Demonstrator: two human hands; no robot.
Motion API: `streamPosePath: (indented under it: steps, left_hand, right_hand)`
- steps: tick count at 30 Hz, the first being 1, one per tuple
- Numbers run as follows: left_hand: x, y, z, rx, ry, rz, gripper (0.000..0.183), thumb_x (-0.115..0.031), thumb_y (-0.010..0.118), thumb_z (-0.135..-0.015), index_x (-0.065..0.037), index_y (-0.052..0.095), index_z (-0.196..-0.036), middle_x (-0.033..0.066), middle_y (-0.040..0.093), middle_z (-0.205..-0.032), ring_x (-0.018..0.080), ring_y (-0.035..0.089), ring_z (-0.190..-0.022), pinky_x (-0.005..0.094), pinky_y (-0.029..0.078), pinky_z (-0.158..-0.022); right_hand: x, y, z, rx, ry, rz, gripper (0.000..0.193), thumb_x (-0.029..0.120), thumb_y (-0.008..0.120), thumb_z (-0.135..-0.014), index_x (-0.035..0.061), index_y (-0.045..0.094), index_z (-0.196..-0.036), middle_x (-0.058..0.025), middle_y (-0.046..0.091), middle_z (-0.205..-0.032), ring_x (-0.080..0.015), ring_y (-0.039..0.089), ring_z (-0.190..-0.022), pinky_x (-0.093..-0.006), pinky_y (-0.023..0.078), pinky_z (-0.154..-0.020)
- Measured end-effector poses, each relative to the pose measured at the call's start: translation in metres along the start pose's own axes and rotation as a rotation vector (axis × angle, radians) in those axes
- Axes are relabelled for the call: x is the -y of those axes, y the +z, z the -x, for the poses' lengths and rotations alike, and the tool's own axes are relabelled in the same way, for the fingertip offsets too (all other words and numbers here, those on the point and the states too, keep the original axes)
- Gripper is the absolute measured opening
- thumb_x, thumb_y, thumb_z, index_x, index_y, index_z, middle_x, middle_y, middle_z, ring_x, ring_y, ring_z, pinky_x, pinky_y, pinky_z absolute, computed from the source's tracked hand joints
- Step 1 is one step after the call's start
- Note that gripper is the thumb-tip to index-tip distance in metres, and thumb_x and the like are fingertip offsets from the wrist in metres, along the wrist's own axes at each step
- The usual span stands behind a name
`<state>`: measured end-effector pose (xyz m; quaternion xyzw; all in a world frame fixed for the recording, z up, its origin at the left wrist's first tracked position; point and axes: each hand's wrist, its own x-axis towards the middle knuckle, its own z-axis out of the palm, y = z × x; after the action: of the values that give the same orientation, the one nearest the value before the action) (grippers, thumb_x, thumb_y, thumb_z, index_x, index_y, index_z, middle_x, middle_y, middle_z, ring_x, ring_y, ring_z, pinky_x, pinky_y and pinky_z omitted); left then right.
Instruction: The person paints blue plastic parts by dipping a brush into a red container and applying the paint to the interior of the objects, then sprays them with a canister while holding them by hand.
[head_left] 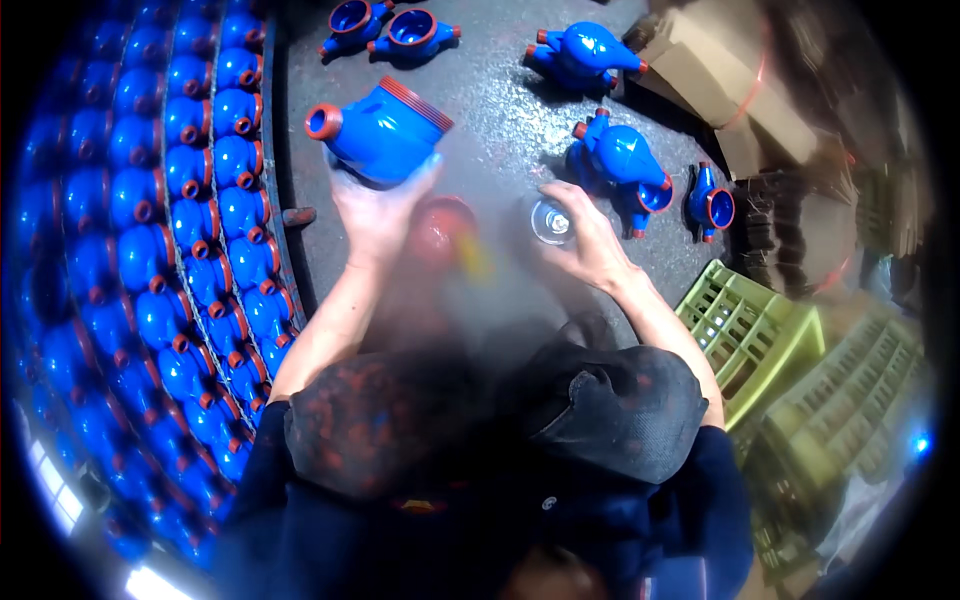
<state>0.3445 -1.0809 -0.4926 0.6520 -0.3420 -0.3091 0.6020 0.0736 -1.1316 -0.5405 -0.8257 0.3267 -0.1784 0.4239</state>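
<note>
My left hand (380,215) is closed around the underside of a glossy blue water meter body (385,138). That body is tilted, with a red ribbed rim at the upper right and a red pipe end at the left. On the right, my right hand (592,235) grips a clear round piece (551,222) with a shiny middle, its fingers curled round the sides. Between my hands is a blurred red round thing (443,228), with a yellow patch (473,255) beside it. Haze or smear hides the detail there.
Many more blue bodies stand in rows (190,120) on the left, behind a dark edge. Several lie on the grey floor ahead, including an open one (413,28). Cardboard (735,80) is stacked at the far right. A yellow-green plastic crate (745,335) stands near my right forearm.
</note>
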Motion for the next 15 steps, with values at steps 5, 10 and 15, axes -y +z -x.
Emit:
streamPosePath:
  steps: [5,10,15]
  left_hand:
    - [-0.007,-0.008,-0.004,-0.107,0.045,-0.135,0.084,-0.015,0.091,-0.062,-0.003,0.040,-0.128,0.0110,0.056,-0.117,0.0196,0.061,-0.101,0.0348,0.053,-0.088]
    - [0.000,-0.027,0.006,-0.098,0.081,-0.221,0.091,-0.016,0.091,-0.061,-0.005,0.037,-0.133,0.0109,0.051,-0.123,0.0220,0.057,-0.110,0.0357,0.049,-0.094]
    - [0.004,-0.053,0.028,-0.055,0.168,-0.418,0.093,-0.012,0.091,-0.060,-0.005,0.037,-0.136,0.0126,0.050,-0.125,0.0231,0.054,-0.114,0.0363,0.046,-0.097]
  right_hand:
    - [0.035,0.007,-0.003,-0.136,-0.337,0.470,0.061,0.017,0.073,-0.072,0.0087,0.053,-0.129,-0.0152,0.052,-0.129,-0.0302,0.053,-0.121,-0.0446,0.042,-0.102]
    - [0.037,0.069,-0.012,0.184,-0.408,0.334,0.031,0.013,0.060,-0.078,0.0077,0.062,-0.108,-0.0050,0.055,-0.091,-0.0201,0.060,-0.086,-0.0340,0.052,-0.067]
    - [0.019,0.092,-0.026,0.299,-0.353,0.296,0.020,0.011,0.059,-0.077,0.0067,0.061,-0.096,-0.0067,0.055,-0.085,-0.0226,0.060,-0.081,-0.0344,0.054,-0.066]
